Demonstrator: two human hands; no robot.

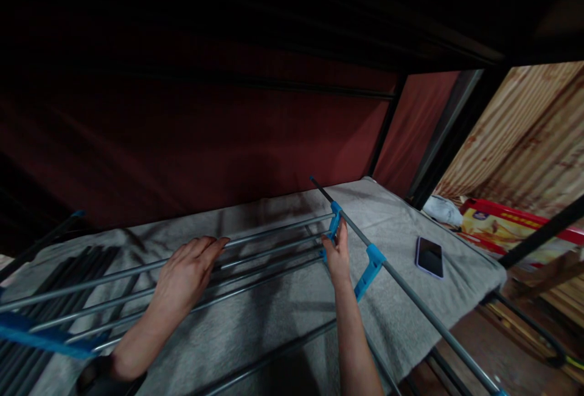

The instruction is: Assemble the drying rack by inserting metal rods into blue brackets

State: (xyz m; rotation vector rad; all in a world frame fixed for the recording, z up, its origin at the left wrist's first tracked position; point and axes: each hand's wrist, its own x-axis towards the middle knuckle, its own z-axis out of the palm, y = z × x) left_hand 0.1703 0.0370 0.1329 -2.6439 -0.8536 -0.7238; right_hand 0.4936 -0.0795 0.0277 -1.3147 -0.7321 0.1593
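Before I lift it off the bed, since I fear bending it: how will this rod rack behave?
The rack is probably stiff yet light: thin bare rods. Its blue joints look hinged, so sections may swing or fold. The round rods could slip under the flat left hand; the right hand grips one joint.

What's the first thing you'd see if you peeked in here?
In the middle, the left hand lies flat on grey rods and the right hand pinches a blue clip at their end. A dark phone lies on the grey blanket to the right.
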